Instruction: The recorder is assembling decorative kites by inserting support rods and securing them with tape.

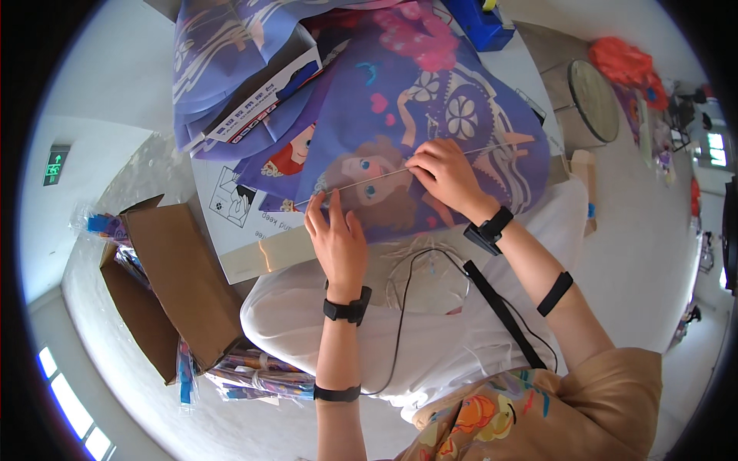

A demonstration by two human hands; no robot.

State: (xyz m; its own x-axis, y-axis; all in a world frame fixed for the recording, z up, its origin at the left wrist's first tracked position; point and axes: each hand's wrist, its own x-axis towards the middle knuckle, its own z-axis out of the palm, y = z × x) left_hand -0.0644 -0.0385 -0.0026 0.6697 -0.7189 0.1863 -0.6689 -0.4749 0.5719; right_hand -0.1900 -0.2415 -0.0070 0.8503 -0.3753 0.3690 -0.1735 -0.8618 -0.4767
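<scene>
A purple printed sheet (438, 100) with cartoon figures, pink hearts and balloon shapes lies on the table before me. Across it runs a thin pale rod (377, 178), slanting up to the right. My right hand (446, 175) pinches this rod near its middle, thumb and fingers together. Near the rod's left end, my left hand (338, 244) rests its fingertips, which are spread with the thumb apart. More printed sheets lie under the left edge of this one. Both wrists wear black straps.
An open-topped printed carton (265, 96) with purple sheets over it stands at the back left. Behind is a blue tape dispenser (484, 23). An open cardboard box (181, 280) with packaged goods stands left, beside wrapped bundles (257, 376). A round bin (588, 104) is at right. A black cable (403, 307) crosses my lap.
</scene>
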